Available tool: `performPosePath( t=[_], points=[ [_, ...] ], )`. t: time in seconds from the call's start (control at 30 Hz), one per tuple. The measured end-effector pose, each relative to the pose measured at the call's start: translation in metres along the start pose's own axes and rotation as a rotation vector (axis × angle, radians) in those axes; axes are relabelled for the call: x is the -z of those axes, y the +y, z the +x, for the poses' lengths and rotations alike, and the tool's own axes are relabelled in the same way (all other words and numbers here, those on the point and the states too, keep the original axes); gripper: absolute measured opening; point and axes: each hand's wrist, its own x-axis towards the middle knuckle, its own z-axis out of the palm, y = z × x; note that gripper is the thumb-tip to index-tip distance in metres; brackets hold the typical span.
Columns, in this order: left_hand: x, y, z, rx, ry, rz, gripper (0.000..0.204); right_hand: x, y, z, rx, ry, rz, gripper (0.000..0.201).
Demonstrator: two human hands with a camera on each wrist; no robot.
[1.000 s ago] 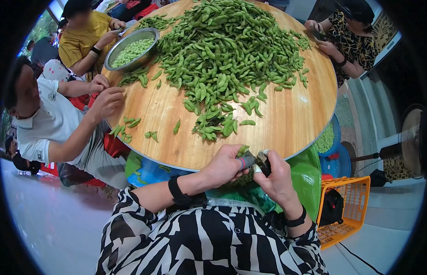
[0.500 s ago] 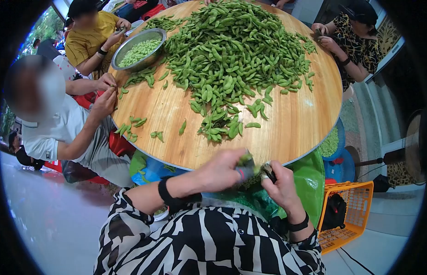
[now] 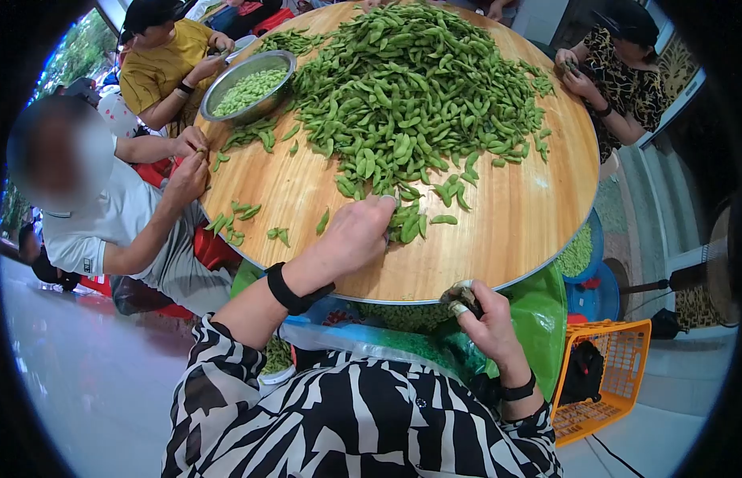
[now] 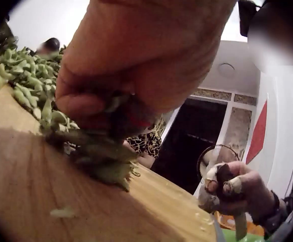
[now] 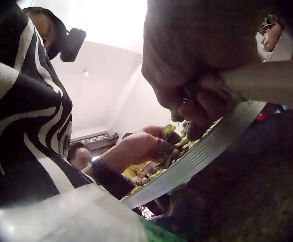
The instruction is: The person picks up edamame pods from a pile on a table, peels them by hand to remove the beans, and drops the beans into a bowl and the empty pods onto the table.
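Note:
My left hand [image 3: 359, 231] reaches over the round wooden table [image 3: 498, 239], at the near edge of a heap of green soybean pods [image 3: 419, 88]. In the left wrist view its fingers curl down onto several pods [image 4: 103, 161] close over the wood; the palm side is in shadow. My right hand [image 3: 489, 323] stays at the table's near rim, thumb and fingers pinching a small dark greenish-brown thing [image 3: 459, 296]. I cannot tell what that thing is. White wrapping covers some right fingertips [image 4: 233, 185].
A metal bowl [image 3: 285, 88] of shelled beans stands at the table's left. Loose pods [image 3: 279, 234] lie nearer. People sit around the table, one in a white shirt [image 3: 88, 239] close on the left. Right of me are a blue basin [image 3: 592, 263] of beans and an orange crate [image 3: 618, 398].
My left hand has left my right hand at the near rim and moved forward over the table to the pods. The right hand keeps its grip near the same place.

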Motion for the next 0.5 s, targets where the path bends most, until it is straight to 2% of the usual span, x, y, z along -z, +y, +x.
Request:
performPosePath(
  t=[0.03,0.1,0.13,0.2,0.23,0.27,0.33,0.43,0.5],
  points=[
    [0.001,-0.002,-0.001,0.003,0.003,0.003,0.022,0.000,-0.001,0.000,-0.025,0.019,0.028,0.021],
    [0.005,-0.006,0.001,0.202,-0.094,-0.326,0.025,-0.001,-0.001,0.001,-0.062,0.033,0.091,0.020],
    [0.009,-0.004,0.001,0.201,-0.094,-0.320,0.025,-0.002,0.000,0.001,-0.108,0.048,0.154,0.019],
    [0.019,0.000,0.002,0.540,-0.079,-1.140,0.019,-0.002,0.001,0.001,-0.134,0.051,0.167,0.017],
    [0.018,-0.011,-0.001,0.503,-0.059,-1.374,0.022,-0.002,0.001,0.001,-0.162,0.049,0.175,0.016],
    [0.021,-0.012,-0.003,0.506,-0.052,-1.372,0.022,-0.001,-0.001,0.002,-0.159,0.044,0.176,0.016],
    [0.028,-0.014,-0.007,0.495,-0.071,-1.721,0.023,-0.001,-0.008,0.004,-0.269,0.065,0.213,0.016],
    [0.025,-0.021,-0.017,0.478,-0.074,-1.763,0.027,-0.004,-0.001,0.005,-0.189,0.078,0.205,0.016],
    [0.031,-0.022,-0.028,0.474,-0.063,-1.777,0.030,-0.002,-0.004,0.007,-0.217,0.070,0.222,0.015]
  ],
)
